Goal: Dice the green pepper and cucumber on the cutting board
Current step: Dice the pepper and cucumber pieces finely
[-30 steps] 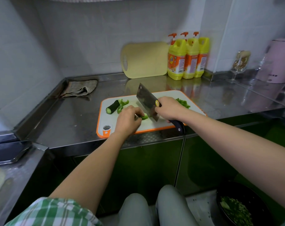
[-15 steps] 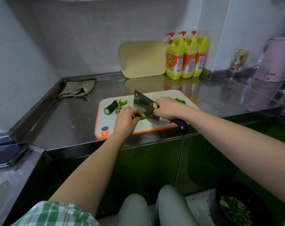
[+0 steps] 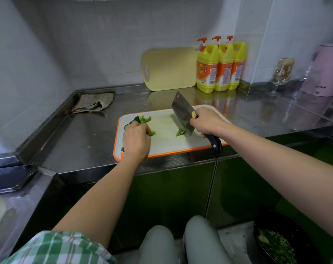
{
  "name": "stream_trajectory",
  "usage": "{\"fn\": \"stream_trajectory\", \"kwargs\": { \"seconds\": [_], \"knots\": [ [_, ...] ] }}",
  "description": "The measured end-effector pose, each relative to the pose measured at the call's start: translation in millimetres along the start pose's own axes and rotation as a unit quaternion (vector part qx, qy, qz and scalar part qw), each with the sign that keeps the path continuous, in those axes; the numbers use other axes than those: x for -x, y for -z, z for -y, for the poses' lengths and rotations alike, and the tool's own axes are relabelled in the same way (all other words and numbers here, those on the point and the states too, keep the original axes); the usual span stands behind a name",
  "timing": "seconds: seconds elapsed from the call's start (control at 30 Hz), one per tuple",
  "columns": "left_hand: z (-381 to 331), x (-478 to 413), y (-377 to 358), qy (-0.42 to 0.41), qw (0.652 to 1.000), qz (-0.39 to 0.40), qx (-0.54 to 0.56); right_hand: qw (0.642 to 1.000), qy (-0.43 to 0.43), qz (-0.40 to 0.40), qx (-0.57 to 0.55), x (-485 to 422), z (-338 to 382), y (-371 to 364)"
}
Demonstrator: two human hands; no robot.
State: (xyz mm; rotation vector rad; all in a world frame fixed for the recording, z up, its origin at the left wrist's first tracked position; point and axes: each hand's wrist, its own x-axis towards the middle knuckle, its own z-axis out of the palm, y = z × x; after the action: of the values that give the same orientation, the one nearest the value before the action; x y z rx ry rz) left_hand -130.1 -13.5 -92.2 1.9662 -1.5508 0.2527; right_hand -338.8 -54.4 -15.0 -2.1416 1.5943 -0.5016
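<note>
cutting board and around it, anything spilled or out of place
On the cutting board nothing is spilled. Odd: the black bowl of chopped greens sits low, apparently on the floor, with green bits scattered beside it.

pepper strips (image 3: pixel 145 119) left on cutting board (image 3: pixel 165 148) | cut piece (image 3: pixel 180 132) centre, beside cleaver (image 3: pixel 182 113) | cucumber (image 3: pixel 126 127) seemingly left of strips
</note>
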Motion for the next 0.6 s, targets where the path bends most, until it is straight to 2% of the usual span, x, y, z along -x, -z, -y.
{"fn": "stream_trajectory", "kwargs": {
  "seconds": [0.1,0.2,0.3,0.37,0.5,0.6],
  "knots": [
    [-4,1,-1,-0.012,0.999,-0.029,-0.044,1.000,-0.019,-0.013,0.016,-2,-7,5],
    [-24,1,-3,-0.086,0.995,-0.034,-0.035,0.998,-0.035,0.003,0.058,0,-12,7],
    [-49,-1,-10,-0.140,0.989,0.034,-0.040,0.995,-0.034,0.013,0.094,3,-14,8],
    [-59,-4,-16,-0.130,0.987,0.080,-0.043,0.993,-0.025,0.022,0.110,4,-11,7],
    [-61,-10,-24,-0.114,0.986,0.121,-0.010,0.994,-0.011,0.039,0.098,5,-7,5],
    [-57,-20,-23,-0.154,0.975,0.160,0.021,0.996,-0.018,0.019,0.090,1,-11,6]
  ]
}}
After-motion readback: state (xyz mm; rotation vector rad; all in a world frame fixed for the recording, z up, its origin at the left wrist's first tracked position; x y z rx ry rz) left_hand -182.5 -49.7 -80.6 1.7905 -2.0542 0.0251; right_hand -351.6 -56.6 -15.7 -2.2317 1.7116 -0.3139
